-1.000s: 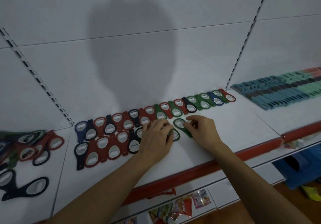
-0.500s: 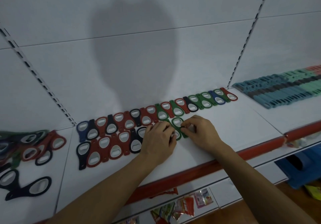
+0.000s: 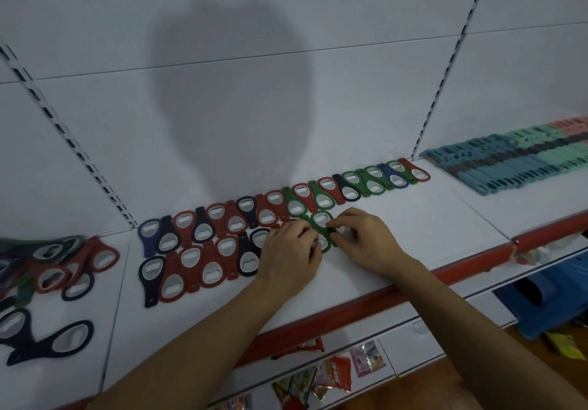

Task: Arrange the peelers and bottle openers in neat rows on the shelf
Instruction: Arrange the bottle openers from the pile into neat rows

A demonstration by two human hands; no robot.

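Note:
Red, black, blue and green bottle openers lie in a long back row (image 3: 318,194) and a shorter front row (image 3: 197,263) on the white shelf (image 3: 413,237). At the front row's right end lie two green openers (image 3: 320,222). My left hand (image 3: 291,252) rests on them with curled fingers and hides most of one. My right hand (image 3: 366,239) pinches the right green opener's edge between thumb and fingertips. A loose heap of openers (image 3: 54,263) sits at the far left. Teal, grey, mint and pink peelers (image 3: 515,161) are lined up at the right.
The shelf has a red front edge (image 3: 350,306). Below it a lower shelf holds small bright packets (image 3: 331,374). A blue plastic stool (image 3: 553,298) stands on the floor at the right. Slotted uprights run up the white back wall.
Both hands have drawn closer together, and the green opener under my right fingers has slid left against the other green one at the front row's end.

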